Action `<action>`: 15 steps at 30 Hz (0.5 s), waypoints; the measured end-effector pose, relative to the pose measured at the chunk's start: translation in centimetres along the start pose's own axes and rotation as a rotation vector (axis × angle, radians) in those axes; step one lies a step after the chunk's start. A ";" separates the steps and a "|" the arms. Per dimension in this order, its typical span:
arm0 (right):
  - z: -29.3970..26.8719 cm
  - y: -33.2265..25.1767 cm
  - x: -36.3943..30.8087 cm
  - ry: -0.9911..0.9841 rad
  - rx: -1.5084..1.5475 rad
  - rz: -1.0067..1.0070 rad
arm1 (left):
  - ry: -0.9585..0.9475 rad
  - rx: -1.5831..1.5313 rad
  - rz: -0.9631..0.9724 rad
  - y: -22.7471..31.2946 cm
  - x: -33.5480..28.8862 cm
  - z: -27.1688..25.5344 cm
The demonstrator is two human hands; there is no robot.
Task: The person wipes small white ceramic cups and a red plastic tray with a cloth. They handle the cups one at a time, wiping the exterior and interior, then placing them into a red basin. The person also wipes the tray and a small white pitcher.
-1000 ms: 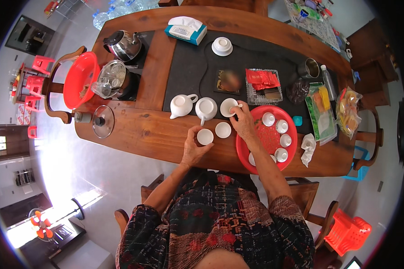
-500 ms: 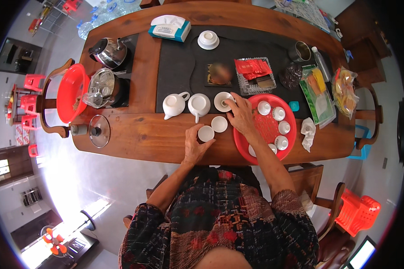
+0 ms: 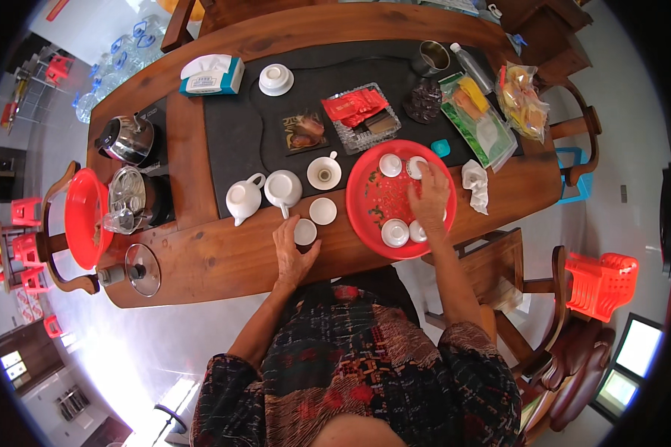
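While the left hand [image 3: 291,255] curves around a cup [image 3: 305,232] on the counter [image 3: 201,261], fingers one side, thumb the other, the right hand [image 3: 430,200] reaches over the red tray [image 3: 365,205], fingertips at an upside-down cup [image 3: 415,167]. Hands well apart; cannot tell if either grips. Second cup [image 3: 322,211] just beyond the left hand's cup, strainer [image 3: 324,173] beyond that, between the hands. Teapot [image 3: 283,188] and pitcher [image 3: 244,201] beyond the left hand, leftward. Crumpled tissue [image 3: 475,186] right of the right hand. Red packets [image 3: 355,108] farther out from both hands.
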State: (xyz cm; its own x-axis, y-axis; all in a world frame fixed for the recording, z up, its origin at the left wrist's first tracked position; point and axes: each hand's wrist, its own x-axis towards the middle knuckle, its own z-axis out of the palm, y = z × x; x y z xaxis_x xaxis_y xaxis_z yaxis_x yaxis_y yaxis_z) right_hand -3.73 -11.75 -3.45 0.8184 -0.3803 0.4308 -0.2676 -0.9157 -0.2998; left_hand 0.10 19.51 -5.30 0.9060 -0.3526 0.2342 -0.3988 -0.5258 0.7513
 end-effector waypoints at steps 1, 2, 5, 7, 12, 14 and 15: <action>-0.5 1.1 0.1 -0.039 -0.026 0.025 | -0.004 -0.005 -0.009 -0.2 -0.1 0.1; -0.7 1.8 0.1 -0.078 -0.051 0.049 | -0.006 -0.011 -0.019 -0.4 -0.2 0.2; -1.6 1.3 1.5 -0.292 -0.206 0.063 | -0.015 -0.013 -0.037 -0.4 -0.3 0.2; -1.8 1.3 2.0 -0.350 -0.258 0.092 | -0.019 -0.019 -0.042 -0.1 -0.3 0.1; -1.8 2.2 1.9 -0.377 -0.221 0.059 | 0.035 -0.081 -0.067 0.2 -1.0 -0.3; -1.6 2.7 1.9 -0.376 -0.187 -0.004 | 0.035 -0.088 -0.081 0.3 -1.0 0.1; -1.2 2.8 1.9 -0.353 -0.198 -0.026 | 0.043 -0.077 -0.094 0.2 -1.0 0.0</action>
State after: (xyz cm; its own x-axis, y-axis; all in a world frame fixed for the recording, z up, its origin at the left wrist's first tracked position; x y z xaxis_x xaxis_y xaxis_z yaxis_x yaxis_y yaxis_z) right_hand -3.58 -15.22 -2.43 0.9413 -0.3199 0.1075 -0.3088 -0.9449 -0.1085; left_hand -0.91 19.72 -5.36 0.9447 -0.2706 0.1855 -0.3015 -0.4932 0.8160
